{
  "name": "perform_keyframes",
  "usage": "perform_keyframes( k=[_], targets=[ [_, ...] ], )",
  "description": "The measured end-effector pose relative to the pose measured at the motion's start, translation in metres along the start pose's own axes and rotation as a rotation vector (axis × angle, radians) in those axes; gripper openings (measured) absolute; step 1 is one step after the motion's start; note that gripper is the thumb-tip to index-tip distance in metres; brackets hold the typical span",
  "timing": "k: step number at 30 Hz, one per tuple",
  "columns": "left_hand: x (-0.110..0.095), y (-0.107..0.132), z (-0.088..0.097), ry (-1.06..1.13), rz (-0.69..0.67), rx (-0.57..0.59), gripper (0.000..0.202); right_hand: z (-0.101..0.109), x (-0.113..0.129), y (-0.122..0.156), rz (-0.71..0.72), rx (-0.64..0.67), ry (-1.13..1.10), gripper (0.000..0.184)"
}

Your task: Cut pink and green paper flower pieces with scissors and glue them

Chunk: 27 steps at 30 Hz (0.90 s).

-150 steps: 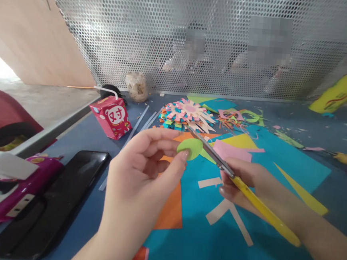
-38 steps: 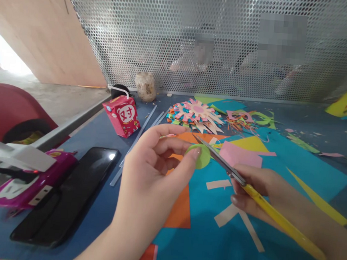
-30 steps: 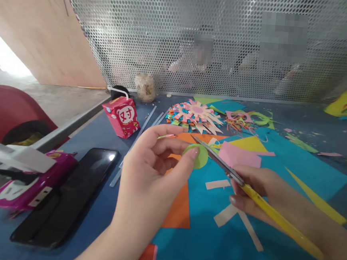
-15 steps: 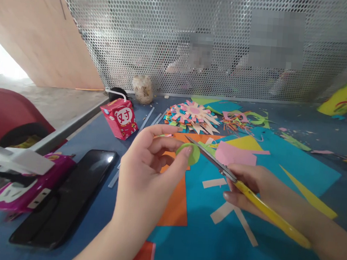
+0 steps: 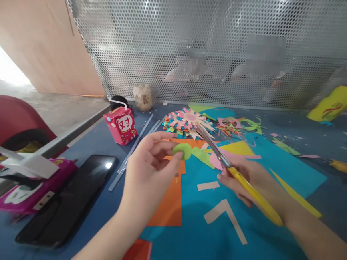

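My left hand [image 5: 152, 164] pinches a green paper circle [image 5: 182, 150] between thumb and fingertips, above the orange paper [image 5: 167, 205]. In my right hand [image 5: 247, 180] is a pair of yellow-handled scissors [image 5: 241, 181], its blades pointing up and to the left, apart from the circle. Whether the blades are fully closed is hard to make out. Beneath both hands spreads a large blue paper sheet [image 5: 195, 236] with pale pink strips [image 5: 235, 221] on it. A green scrap [image 5: 204, 156] and pink paper lie near the scissors, partly hidden by my right hand.
Layered paper flowers [image 5: 189, 119] lie at the back beside paper scraps [image 5: 234, 126]. On the left are a red drink carton [image 5: 121, 124], clear glue sticks [image 5: 129, 154], a black phone [image 5: 69, 198] and a purple packet [image 5: 33, 191]. A perforated metal screen [image 5: 174, 38] stands behind the table.
The scissors have moved away from the green circle, toward the right. My left hand still holds the circle, now turned flatter to view. The camera view has shifted slightly.
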<state>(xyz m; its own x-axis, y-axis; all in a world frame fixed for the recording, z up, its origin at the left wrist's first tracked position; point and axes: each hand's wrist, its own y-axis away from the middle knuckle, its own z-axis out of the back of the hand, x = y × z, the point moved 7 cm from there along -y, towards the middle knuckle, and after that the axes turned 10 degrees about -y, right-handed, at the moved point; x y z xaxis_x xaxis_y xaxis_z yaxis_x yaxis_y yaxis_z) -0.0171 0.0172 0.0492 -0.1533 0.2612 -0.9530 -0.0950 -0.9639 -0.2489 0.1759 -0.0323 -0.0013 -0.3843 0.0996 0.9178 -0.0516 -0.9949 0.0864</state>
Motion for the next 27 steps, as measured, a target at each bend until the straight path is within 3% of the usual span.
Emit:
perform_keyframes(
  k=[5, 11, 20, 27],
  targets=[
    [0.008, -0.005, -0.010, 0.072, -0.009, 0.081, 0.037, 0.003, -0.001, -0.003, -0.063, -0.035, -0.143, 0.038],
    [0.014, -0.001, -0.019, 0.098, 0.042, 0.172, 0.045, -0.002, 0.006, -0.009, 0.017, 0.029, -0.099, 0.037],
    [0.007, 0.007, -0.027, 0.046, 0.119, 0.262, 0.028, 0.005, 0.026, -0.004, 0.122, 0.101, 0.082, 0.032],
    [0.033, -0.008, -0.051, 0.056, 0.209, 0.280, 0.017, 0.025, 0.002, -0.020, 0.156, 0.017, -0.026, 0.033]
  ],
)
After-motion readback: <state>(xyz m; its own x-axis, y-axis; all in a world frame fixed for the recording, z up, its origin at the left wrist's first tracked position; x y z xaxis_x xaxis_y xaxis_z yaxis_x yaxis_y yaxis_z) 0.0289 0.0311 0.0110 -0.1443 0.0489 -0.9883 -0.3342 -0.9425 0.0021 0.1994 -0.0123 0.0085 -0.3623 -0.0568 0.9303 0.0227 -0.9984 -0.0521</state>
